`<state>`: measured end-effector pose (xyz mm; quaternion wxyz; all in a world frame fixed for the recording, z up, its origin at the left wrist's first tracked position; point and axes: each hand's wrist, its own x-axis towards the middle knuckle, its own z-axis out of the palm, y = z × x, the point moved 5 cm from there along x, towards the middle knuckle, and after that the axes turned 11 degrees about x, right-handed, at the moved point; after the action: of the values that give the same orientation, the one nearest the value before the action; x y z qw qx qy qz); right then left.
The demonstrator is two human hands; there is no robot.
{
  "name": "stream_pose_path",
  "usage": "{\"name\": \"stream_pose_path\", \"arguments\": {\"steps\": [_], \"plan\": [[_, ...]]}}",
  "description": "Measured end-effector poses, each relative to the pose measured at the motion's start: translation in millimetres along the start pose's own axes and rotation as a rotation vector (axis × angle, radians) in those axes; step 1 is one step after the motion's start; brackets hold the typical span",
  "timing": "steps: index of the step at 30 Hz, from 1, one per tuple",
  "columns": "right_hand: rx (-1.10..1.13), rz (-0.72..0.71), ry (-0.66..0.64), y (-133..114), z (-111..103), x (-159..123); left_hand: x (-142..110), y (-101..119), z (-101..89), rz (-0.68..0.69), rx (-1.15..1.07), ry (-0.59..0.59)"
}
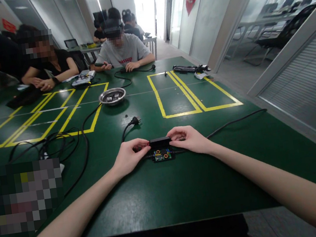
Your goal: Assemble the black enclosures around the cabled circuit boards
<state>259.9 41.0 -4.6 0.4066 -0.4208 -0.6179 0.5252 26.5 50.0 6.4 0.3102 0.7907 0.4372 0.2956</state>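
A small black power adapter box (pixel 160 143) lies on the green table (pixel 167 187), its case open so a green circuit board (pixel 161 156) with orange parts shows at the near side. My left hand (pixel 128 156) pinches the box's left end, fingers curled. My right hand (pixel 188 139) grips the right end, fingers closed over it. A black cable runs from each end: one leads left and up to a plug (pixel 134 120), the other goes right across the table (pixel 235 121).
A metal bowl (pixel 112 96) with small parts stands further back. Yellow tape lines (pixel 172 93) mark boxes on the table. Tangled black cables (pixel 58 142) lie at left. Two people sit at the far side; a black tool (pixel 188 68) lies at back right.
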Motion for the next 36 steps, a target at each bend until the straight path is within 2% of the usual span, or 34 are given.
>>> {"name": "stream_pose_path", "arguments": {"steps": [9, 19, 32, 36], "plan": [[0.040, 0.015, -0.076, -1, 1, -2, -3, 0, 4.1, -0.023, -0.155, -0.038], [0.049, 0.004, -0.101, -4, 1, -4, -3, 3, 0.7, -0.006, -0.130, -0.037], [0.034, -0.108, -0.192, -13, 4, -6, -4, 8, -0.3, 0.036, -0.131, -0.072], [-0.006, -0.173, -0.215, -17, 5, -7, -5, 12, 0.4, 0.117, -0.075, -0.097]]}}
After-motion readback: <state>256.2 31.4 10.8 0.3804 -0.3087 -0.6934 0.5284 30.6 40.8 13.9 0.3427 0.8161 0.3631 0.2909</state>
